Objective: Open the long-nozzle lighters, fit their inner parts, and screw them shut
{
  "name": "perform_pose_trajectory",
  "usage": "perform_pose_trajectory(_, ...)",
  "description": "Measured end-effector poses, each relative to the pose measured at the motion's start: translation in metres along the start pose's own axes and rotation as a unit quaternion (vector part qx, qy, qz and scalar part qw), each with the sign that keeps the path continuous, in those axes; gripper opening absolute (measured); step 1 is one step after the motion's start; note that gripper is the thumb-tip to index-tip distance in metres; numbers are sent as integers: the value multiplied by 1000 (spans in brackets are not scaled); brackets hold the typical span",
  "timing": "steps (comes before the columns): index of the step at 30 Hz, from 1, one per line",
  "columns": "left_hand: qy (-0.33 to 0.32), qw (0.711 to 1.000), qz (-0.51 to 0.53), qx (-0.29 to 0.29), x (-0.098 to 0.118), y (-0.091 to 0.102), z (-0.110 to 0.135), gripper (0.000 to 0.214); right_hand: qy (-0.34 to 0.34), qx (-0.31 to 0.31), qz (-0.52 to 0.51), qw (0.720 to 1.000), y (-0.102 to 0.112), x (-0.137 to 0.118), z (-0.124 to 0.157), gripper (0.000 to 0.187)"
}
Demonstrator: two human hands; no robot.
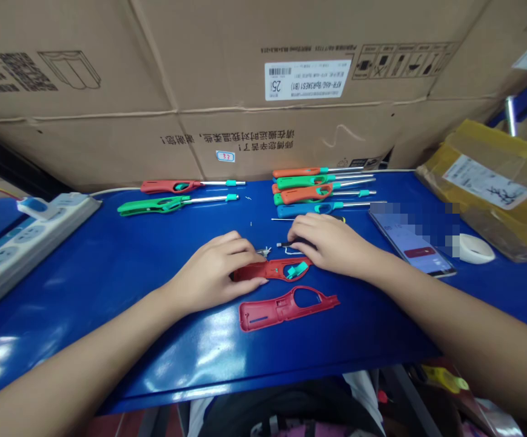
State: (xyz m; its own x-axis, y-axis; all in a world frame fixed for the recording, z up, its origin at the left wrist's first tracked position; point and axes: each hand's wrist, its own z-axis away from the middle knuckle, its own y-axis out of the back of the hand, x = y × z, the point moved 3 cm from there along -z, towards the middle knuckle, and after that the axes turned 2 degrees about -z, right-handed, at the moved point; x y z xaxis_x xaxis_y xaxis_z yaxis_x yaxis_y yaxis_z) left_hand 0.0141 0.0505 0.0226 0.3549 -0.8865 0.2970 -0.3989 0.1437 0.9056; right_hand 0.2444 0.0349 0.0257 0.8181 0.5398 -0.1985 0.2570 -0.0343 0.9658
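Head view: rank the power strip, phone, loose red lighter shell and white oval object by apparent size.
Largest to smallest:
1. Power strip
2. Phone and red lighter shell: too alike to rank, and part of the phone is blurred out
3. White oval object

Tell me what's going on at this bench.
A person is working with both bare hands at a blue workbench. The left hand rests at the end of a red plastic lighter housing with a teal piece in it. The right hand is over a small dark rod-like part beside it. A second, empty red housing half lies nearer the person. Long-nosed utility lighters lie beyond, and a smartphone sits to the right.
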Motion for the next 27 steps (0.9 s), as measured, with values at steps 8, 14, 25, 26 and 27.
perform_pose_trajectory(8,74,994,-74,33,-8,2,1,29,-29,11,33,999,23,5,7,23)
perform_pose_trajectory(14,97,989,-109,31,-9,3,3,29,-137,-127,59,981,25,12,17,11)
perform_pose_trajectory(25,90,994,-52,42,-5,0,3,28,-150,-137,99,974,26,12,21,9)
perform_pose_trajectory(26,86,994,-48,44,-4,0,3,27,-150,-129,96,976,27,11,20,10)
perform_pose_trajectory(27,83,994,-45,46,-3,0,2,26,-150,-117,90,978,29,9,19,9)
